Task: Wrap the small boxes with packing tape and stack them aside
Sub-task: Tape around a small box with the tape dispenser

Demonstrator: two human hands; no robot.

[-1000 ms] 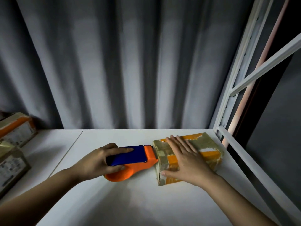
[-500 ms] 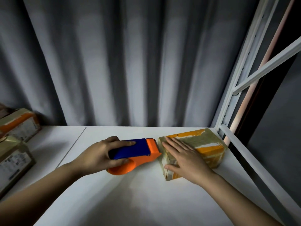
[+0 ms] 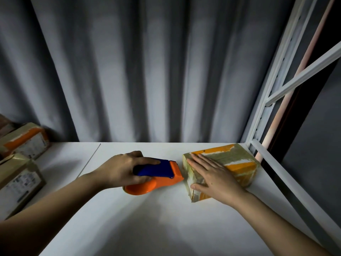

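A small cardboard box (image 3: 238, 159) with orange patches and glossy tape lies on the white table (image 3: 147, 218) at the right. My right hand (image 3: 214, 178) lies flat on its top, fingers straight, thumb against its near side. My left hand (image 3: 121, 169) grips an orange and blue tape dispenser (image 3: 162, 178). The dispenser's orange nose sits just left of the box's left face, close to touching it.
Two taped boxes (image 3: 24, 141) (image 3: 16, 182) sit at the left edge of the table. A white metal shelf frame (image 3: 267, 100) rises at the right, with a rail along the table's right side. Grey curtains hang behind.
The box and my right hand have shifted a little to the right and away from me. The dispenser has followed, staying at the box's left face.
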